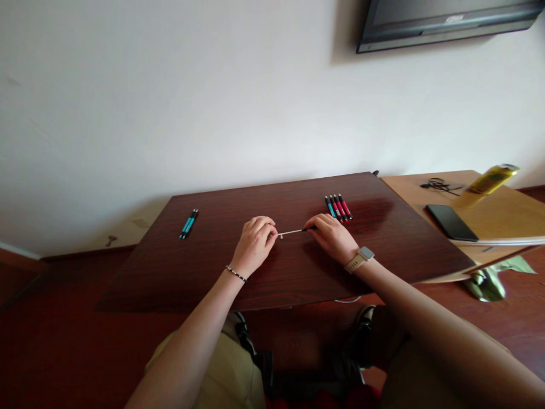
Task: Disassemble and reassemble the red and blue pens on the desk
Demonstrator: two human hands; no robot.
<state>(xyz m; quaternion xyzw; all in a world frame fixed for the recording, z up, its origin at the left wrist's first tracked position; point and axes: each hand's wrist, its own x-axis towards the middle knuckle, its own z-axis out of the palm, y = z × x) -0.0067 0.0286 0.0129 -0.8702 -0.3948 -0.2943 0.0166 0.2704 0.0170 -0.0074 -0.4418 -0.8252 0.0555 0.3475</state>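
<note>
Over the middle of the dark wooden table, a thin white rod, much like a pen refill, stretches between both hands. My left hand is closed in a pinch at the rod's left end. My right hand is closed around a slim black piece at its right end, perhaps part of a pen; most of that piece is hidden by the fingers. A tiny white bit shows by my left fingertips, too small to name. Just behind my right hand lie several pens side by side, teal and pinkish red with black ends.
Two teal pens lie on the table's left part. A lighter wooden cabinet adjoins at right, bearing a black phone, a dark cable and a yellow can. A TV hangs on the wall.
</note>
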